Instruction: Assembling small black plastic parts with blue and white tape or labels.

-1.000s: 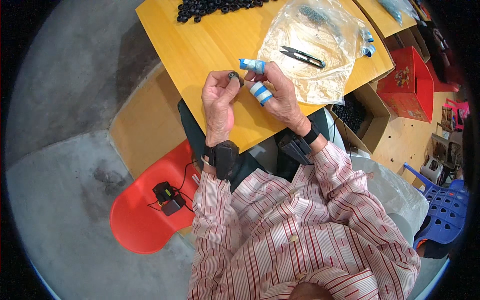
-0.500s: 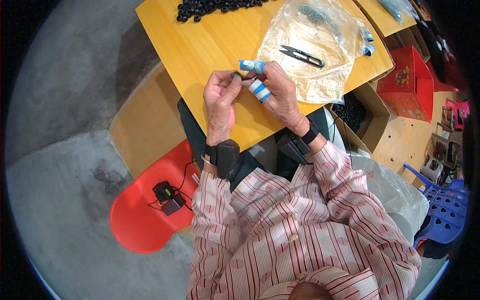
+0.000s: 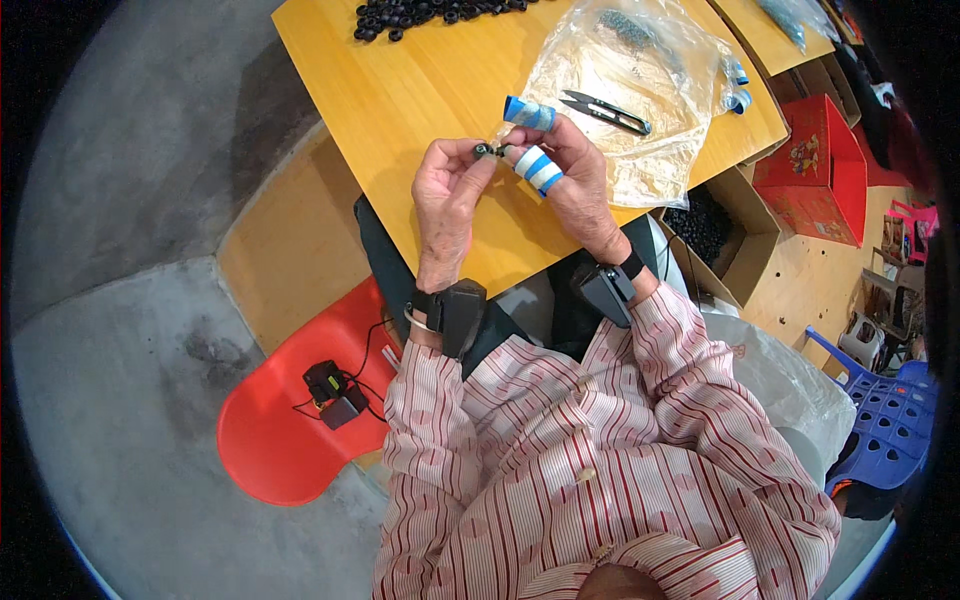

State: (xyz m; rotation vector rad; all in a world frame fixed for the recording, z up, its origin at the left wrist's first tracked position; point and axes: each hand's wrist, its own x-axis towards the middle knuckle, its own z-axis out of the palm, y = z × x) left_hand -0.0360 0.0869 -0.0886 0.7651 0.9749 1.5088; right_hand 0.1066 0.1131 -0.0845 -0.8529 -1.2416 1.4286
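Note:
Over the near part of the yellow table, my left hand (image 3: 447, 205) pinches a small black ring-shaped part (image 3: 482, 150) between thumb and forefinger. My right hand (image 3: 572, 180), with blue-and-white tape wrapped round its thumb and forefinger, is closed close beside it. A small dark bit (image 3: 504, 150) shows at its fingertips, too small to name. To the right of that hand, black thread snips (image 3: 606, 112) lie on a clear plastic bag (image 3: 640, 165). Small greenish pieces (image 3: 625, 28) are inside the bag's far end.
Several black ring parts (image 3: 430, 12) are heaped at the table's far edge. A cardboard box (image 3: 745, 262) of black parts stands below the right edge, near a red box (image 3: 812, 165). At my left is a red chair (image 3: 275, 445) holding a black device (image 3: 330, 385) with cables.
My right hand has drawn slightly to the right and turned, its taped fingers shifting away from my left hand. The black part in my left hand now faces up more plainly.

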